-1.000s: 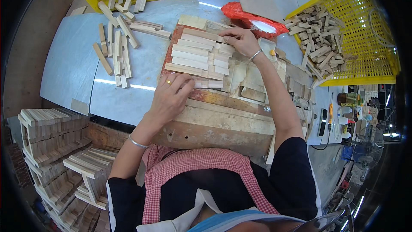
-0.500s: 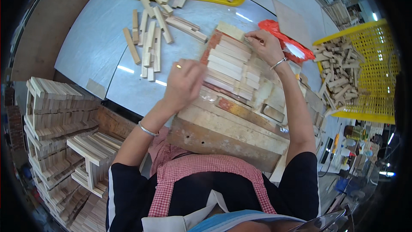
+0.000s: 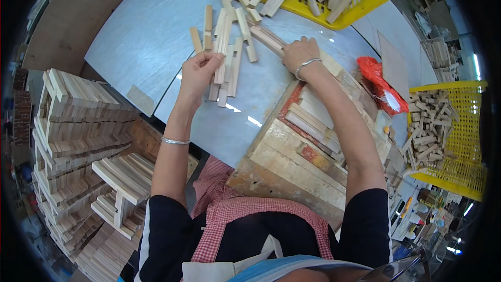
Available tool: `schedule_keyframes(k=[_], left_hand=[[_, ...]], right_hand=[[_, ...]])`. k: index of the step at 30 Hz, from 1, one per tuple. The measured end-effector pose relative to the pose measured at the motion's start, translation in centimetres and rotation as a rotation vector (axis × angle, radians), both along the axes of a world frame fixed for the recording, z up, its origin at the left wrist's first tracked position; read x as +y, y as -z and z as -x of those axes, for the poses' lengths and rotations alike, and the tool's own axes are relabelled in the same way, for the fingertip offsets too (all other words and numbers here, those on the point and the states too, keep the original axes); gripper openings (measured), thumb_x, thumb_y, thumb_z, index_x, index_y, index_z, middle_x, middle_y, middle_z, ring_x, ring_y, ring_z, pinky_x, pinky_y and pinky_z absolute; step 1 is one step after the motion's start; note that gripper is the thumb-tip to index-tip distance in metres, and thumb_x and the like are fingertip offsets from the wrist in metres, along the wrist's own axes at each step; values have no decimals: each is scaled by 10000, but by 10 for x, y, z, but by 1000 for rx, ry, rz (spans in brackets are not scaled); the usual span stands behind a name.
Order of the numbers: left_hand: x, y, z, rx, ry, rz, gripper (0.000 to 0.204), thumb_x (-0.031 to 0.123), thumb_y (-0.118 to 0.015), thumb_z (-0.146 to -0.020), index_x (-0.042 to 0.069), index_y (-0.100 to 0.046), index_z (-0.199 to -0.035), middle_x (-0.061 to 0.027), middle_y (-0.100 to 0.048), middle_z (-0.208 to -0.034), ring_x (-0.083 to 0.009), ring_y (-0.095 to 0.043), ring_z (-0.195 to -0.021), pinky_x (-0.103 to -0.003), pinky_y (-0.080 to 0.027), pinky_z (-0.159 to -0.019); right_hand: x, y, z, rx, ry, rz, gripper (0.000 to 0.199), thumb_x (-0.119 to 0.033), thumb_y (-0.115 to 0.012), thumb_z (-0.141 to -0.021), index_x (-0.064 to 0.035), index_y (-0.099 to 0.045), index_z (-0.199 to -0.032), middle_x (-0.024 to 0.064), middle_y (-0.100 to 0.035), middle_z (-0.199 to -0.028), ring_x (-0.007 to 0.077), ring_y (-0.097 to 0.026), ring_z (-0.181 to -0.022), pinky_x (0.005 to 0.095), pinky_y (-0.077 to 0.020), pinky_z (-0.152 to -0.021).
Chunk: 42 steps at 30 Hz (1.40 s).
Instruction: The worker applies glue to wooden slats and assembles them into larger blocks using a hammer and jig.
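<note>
My left hand (image 3: 199,75) pinches the lower end of a pale wooden strip (image 3: 223,44) in a loose pile on the blue-grey tabletop. Around it lie several more notched wooden strips (image 3: 235,68), some crossing one another. Farther right, my right hand (image 3: 301,56) is closed at the near end of a pair of wooden strips (image 3: 267,38); its fingertips are partly hidden. Below my right forearm sits a worn wooden jig (image 3: 266,149) with a reddish edge. A row of wooden strips (image 3: 308,120) lies in it, partly covered by the forearm.
A yellow basket (image 3: 342,20) of wooden strips stands at the far edge, and another yellow basket (image 3: 454,190) of short wooden pieces is at the right. A red plastic bag (image 3: 377,81) lies beyond the jig. Stacked wooden frames (image 3: 78,104) rise at the left.
The view has swung left. Both hands have left the strips in the jig: the left now grips a strip in the loose pile, and the right has reached to the strips beside it.
</note>
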<state>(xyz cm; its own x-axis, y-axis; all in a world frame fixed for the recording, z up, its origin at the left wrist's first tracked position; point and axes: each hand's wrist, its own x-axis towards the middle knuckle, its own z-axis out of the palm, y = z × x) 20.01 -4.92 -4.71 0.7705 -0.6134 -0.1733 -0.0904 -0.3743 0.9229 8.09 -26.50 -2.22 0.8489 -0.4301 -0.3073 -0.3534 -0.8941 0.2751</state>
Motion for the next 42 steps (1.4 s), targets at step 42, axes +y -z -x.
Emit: schedule_keyframes(k=[42], left_hand=[[-10,-42,224,919,228,126,222,182,-555,-940,-24,-556,-1024,-123,-635,-981,-192,-647,-875,-280,-547,-781]], right_hand=[[-50,4,232,-1127,520,-682,267,-122,-575,-745,-88,-704,-975,102,-644,-988,230,-617,-922,309,-474,-845]])
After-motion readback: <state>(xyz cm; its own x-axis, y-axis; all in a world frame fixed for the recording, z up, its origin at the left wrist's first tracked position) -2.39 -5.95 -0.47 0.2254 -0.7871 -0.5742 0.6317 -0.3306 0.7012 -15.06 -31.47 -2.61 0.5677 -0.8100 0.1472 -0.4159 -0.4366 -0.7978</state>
